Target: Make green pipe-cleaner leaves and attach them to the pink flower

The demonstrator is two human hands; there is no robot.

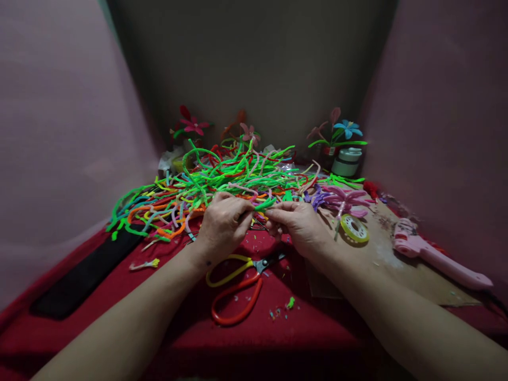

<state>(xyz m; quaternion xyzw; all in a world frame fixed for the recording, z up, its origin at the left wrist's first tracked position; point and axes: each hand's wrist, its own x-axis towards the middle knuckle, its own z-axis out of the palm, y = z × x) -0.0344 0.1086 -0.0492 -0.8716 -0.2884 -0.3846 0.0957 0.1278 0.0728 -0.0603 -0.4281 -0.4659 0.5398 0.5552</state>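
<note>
A short bundle of green pipe cleaner (264, 205) stretches between my two hands, above the red cloth. My left hand (225, 219) pinches its left end, with the fingers curled. At its right end, the thumb and fingertips of my right hand (297, 222) are closed on it. Just beyond both hands lies a large tangled heap of pipe cleaners (230, 172), mostly green on top with orange, red, pink and yellow among them. Below the hands, scissors (238, 296) with one yellow and one red handle lie on the cloth, their blades pointing right.
Pipe-cleaner flowers (349, 128) stand at the back. On the right are a pink pipe-cleaner flower (346, 201), a yellow tape roll (354, 229), a cardboard sheet (391, 264) and a pink glue gun (440, 254). A black flat case (89, 272) lies left. Trimmings dot the red cloth (301, 330).
</note>
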